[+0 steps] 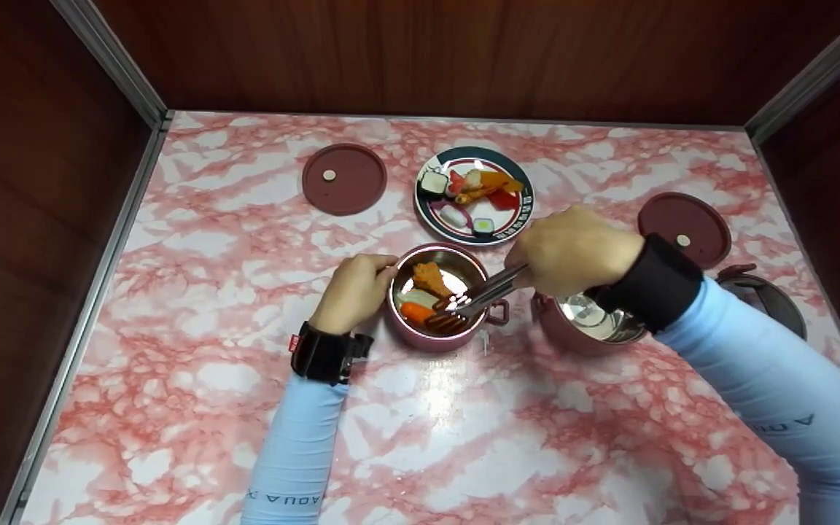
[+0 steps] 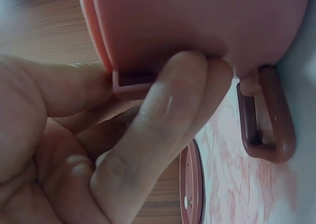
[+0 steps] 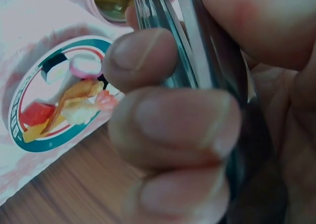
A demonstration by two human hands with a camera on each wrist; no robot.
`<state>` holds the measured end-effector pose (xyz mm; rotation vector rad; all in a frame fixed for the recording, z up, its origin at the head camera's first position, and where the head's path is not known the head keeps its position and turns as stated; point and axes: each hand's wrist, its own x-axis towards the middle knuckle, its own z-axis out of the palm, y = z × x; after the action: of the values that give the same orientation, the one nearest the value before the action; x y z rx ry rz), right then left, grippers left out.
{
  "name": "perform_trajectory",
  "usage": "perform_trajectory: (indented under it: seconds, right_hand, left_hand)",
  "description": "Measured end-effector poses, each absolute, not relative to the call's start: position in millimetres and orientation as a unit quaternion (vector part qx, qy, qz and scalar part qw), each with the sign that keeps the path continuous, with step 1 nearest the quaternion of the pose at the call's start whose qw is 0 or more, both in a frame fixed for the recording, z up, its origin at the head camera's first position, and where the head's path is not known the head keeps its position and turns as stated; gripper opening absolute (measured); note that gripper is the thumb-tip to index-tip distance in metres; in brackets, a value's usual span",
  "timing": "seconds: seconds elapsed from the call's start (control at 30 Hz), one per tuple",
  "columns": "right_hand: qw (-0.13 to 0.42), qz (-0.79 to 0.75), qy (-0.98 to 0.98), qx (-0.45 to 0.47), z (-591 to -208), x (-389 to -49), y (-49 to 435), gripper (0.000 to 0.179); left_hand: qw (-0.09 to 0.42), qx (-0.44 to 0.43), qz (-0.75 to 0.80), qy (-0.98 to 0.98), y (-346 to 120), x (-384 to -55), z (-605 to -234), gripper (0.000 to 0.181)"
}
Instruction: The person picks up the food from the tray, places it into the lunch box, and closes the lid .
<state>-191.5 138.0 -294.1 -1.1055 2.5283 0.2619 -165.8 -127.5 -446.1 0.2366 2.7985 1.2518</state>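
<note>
A pink pot (image 1: 431,341) stands mid-table with a brown, fried-chicken-like piece (image 1: 429,279) and an orange piece (image 1: 414,313) inside. My left hand (image 1: 351,292) holds it at its left side; in the left wrist view the fingers (image 2: 168,100) and thumb pinch the pot's side handle (image 2: 131,89) near the rim. My right hand (image 1: 569,248) grips metal tongs (image 1: 493,288), seen closely as tongs (image 3: 173,41) between fingers and thumb in the right wrist view. The tongs' tips reach down into the pot beside the orange piece. Whether they pinch anything is unclear.
Behind the pot sits a plate (image 1: 456,237) of food pieces. A second pink pot (image 1: 573,335) is under the right wrist. Dark red lids (image 1: 347,193) lie back left and right, one lid (image 1: 671,219) near a dark-rimmed round lid (image 1: 781,310). Brown panels enclose the table (image 1: 208,437).
</note>
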Motion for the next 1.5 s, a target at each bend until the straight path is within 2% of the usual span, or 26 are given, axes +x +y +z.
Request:
perform_trajectory:
  seconds: [0.43, 0.6, 0.73, 0.93, 1.1, 1.3, 1.5]
  right_hand:
    - [0.222, 0.101, 0.888, -0.389, -294, -193, 129, 0.013]
    - [0.227, 0.094, 0.895, -0.372, -282, -190, 132, 0.008]
    - [0.21, 0.096, 0.914, -0.335, -265, -188, 137, 0.01]
    - [0.154, 0.052, 0.935, -0.316, -241, -183, 154, 0.028]
    - [0.071, -0.029, 0.953, -0.293, -239, -168, 179, 0.038]
    - [-0.038, -0.129, 0.958, -0.253, -265, -146, 206, 0.048]
    - [-0.066, -0.234, 0.945, -0.219, -302, -120, 229, 0.051]
  left_hand:
    - [0.031, 0.079, 0.41, 0.908, -127, -166, -445, 0.027]
    - [0.026, 0.084, 0.409, 0.908, -127, -167, -445, 0.026]
    - [0.025, 0.084, 0.408, 0.909, -127, -167, -445, 0.026]
    - [0.023, 0.083, 0.409, 0.908, -129, -167, -444, 0.025]
    - [0.028, 0.077, 0.412, 0.908, -130, -168, -446, 0.025]
    - [0.032, 0.07, 0.417, 0.906, -129, -167, -446, 0.025]
    - [0.035, 0.077, 0.415, 0.906, -128, -166, -447, 0.027]
